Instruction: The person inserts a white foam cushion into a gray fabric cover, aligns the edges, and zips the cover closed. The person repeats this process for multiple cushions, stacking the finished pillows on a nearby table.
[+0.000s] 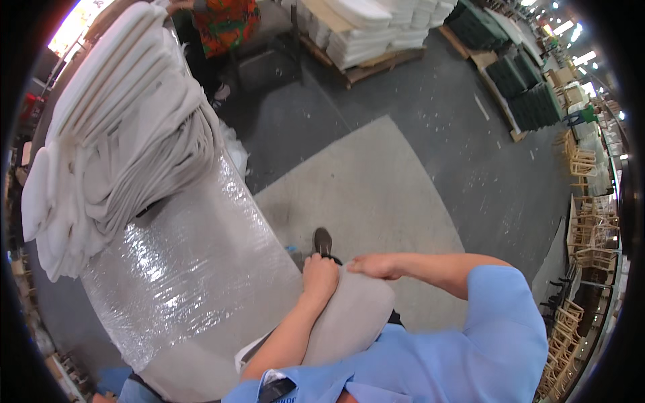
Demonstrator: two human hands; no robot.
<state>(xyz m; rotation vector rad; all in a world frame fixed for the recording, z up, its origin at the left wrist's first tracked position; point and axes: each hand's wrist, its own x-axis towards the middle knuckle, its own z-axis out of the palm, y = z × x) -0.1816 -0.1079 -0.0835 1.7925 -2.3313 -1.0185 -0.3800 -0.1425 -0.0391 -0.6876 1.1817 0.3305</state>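
Note:
A light grey fabric-covered cushion (pixel 351 305) is held upright against my body, at the right edge of the worktable. My left hand (pixel 320 277) is closed at its upper left corner, with the fingers curled over the edge. Along the same top edge, my right hand (pixel 377 266) pinches the fabric between thumb and fingers. The undersides of both grips are hidden. A pile of grey fabric covers (pixel 151 144) lies on the far part of the table, beside stacked white foam pads (pixel 111 64).
Clear plastic film covers the worktable (pixel 195 269). Another person in a patterned orange garment (pixel 228 27) is beyond the table. White pads (pixel 376 40) stand stacked on a pallet (pixel 383 67) at the back. Dark green stacks (pixel 531 94) and wooden chair frames (pixel 581 161) line the right.

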